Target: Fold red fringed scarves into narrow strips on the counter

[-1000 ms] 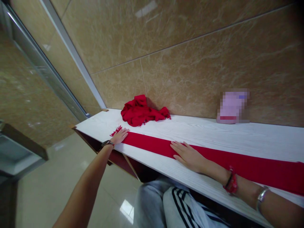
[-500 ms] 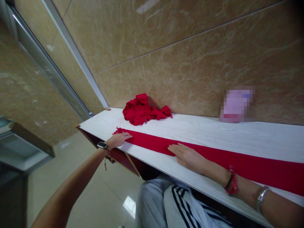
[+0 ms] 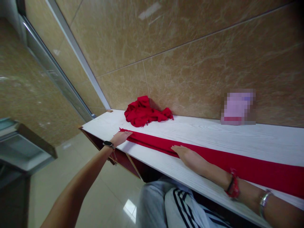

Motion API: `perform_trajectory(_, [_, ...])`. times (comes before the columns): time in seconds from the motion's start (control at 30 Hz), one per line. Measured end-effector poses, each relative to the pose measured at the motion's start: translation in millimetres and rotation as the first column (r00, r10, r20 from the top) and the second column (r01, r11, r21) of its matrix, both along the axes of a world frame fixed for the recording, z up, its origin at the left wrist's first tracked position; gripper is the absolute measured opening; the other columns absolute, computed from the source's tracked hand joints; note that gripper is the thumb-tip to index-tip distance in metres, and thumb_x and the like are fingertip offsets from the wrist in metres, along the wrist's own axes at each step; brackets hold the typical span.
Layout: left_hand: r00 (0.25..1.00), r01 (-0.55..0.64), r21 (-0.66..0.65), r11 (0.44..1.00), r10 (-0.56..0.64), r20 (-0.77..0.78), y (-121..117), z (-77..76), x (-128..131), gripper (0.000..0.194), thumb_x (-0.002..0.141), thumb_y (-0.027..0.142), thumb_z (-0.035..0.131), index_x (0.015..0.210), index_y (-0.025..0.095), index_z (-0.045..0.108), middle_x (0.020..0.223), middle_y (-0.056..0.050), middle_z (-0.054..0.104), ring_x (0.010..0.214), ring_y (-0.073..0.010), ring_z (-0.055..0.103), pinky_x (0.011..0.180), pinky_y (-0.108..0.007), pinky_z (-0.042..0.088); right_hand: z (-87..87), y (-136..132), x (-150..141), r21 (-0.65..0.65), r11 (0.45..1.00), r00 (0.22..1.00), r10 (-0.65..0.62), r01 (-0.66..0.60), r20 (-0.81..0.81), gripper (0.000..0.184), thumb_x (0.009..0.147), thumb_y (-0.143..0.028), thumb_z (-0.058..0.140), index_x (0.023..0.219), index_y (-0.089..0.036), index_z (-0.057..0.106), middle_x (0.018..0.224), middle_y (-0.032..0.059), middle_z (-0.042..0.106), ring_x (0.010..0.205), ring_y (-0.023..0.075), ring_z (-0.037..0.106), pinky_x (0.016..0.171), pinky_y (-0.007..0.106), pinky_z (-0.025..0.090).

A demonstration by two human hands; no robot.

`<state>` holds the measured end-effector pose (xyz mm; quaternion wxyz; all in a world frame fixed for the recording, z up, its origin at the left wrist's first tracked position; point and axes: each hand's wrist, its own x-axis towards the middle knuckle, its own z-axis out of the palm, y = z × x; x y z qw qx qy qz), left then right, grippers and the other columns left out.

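Observation:
A long red scarf point(image 3: 237, 161) lies stretched along a white wooden shelf top, with a fringe at its left end. Its near edge is turned up in folds between my hands. My left hand point(image 3: 121, 137) is closed on the near edge beside the fringed end, its fingertips over the cloth. Farther right, my right hand point(image 3: 190, 158) is closed on the same near edge, its fingers together and pointing left. The undersides of both hands and their thumbs are hidden. A second red scarf point(image 3: 144, 114) lies crumpled behind, against the wall.
A blurred pink packet point(image 3: 237, 107) leans on the tan tiled wall point(image 3: 190, 76) at the right rear. The white shelf top point(image 3: 268, 136) runs along the wall. Below its front edge are dark open compartments point(image 3: 152, 171) and my knees in grey striped trousers point(image 3: 171, 202).
The scarf's near edge, flat before, is now turned up and folded between my hands. My right hand's fingers have drawn together. The view has shifted slightly.

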<state>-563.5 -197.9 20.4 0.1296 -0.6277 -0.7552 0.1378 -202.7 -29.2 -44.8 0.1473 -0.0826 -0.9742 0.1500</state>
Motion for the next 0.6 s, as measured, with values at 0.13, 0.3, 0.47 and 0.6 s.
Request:
perform_trajectory(0.13, [1.0,0.008,0.066,0.998,-0.007,-0.025,11,15.3,-9,0.045,0.083,0.005,0.033,0.123,0.016,0.051,0.124,-0.01,0.056,0.111,-0.0187,0.055,0.093,-0.031,0.043,-0.7,3,1,0.031,0.999,0.995,-0.029,0.032,-0.09,0.05,0.083,-0.002,0.027,0.128,-0.01,0.048,0.132,0.0131,0.048,0.123,0.0199,0.043,0.104,0.04,0.035])
perform_trajectory(0.3, [1.0,0.027,0.068,0.997,-0.026,-0.014,2,5.3,-16,0.045,0.084,0.006,0.032,0.124,0.017,0.051,0.129,-0.008,0.053,0.115,-0.0174,0.052,0.096,-0.032,0.041,4.3,1,3,0.15,0.982,0.992,0.12,-0.113,-0.038,0.053,0.081,-0.001,0.03,0.13,-0.014,0.046,0.138,0.0114,0.042,0.13,0.0215,0.033,0.107,0.048,0.026])
perform_trajectory(0.47, [1.0,-0.013,0.024,1.0,0.013,0.01,-16,-23.4,-21,0.05,0.082,0.005,0.03,0.125,0.018,0.051,0.127,-0.007,0.054,0.111,-0.015,0.055,0.093,-0.028,0.043,5.2,1,4,0.081,0.983,0.985,0.158,-0.164,0.07,0.059,0.079,0.0,0.028,0.134,-0.015,0.04,0.137,0.0084,0.044,0.128,0.0156,0.036,0.108,0.042,0.026])
perform_trajectory(0.6, [0.999,-0.048,0.011,0.999,0.047,0.014,-16,-23.8,-24,0.051,0.082,0.005,0.03,0.127,0.017,0.049,0.128,-0.008,0.053,0.111,-0.0169,0.056,0.092,-0.029,0.044,2.9,3,4,0.096,0.98,0.983,0.17,-0.175,0.064,0.057,0.08,-0.001,0.027,0.134,-0.015,0.04,0.138,0.0084,0.042,0.129,0.0153,0.034,0.109,0.04,0.024])
